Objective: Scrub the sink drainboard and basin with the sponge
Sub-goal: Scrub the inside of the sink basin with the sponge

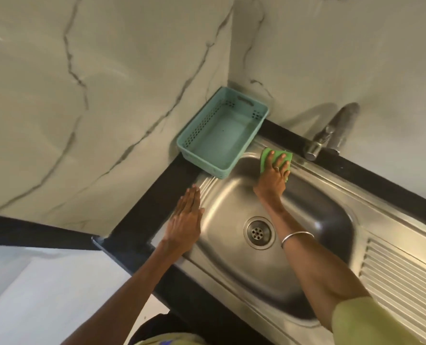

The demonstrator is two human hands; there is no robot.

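While the right hand pressed one green rectangular sponge flat against the far rim of the stainless-steel sink basin, its fingers lay spread and straight over the sponge rather than curled round it. One left hand rested open, fingers together and extended, on the basin's left rim where steel met the black stone countertop. One round metal drain sat at the bottom of the basin, between the two forearms. One ribbed steel drainboard ran off to the right (its grooves reaching the picture's edge). One pale teal perforated plastic basket stood in the corner, overhanging the basin's far-left edge, just beside the sponge. One chrome tap rose from the back ledge, near the sponge's right end. One silver bangle circled the right wrist. Marbled white walls closed in two sides.
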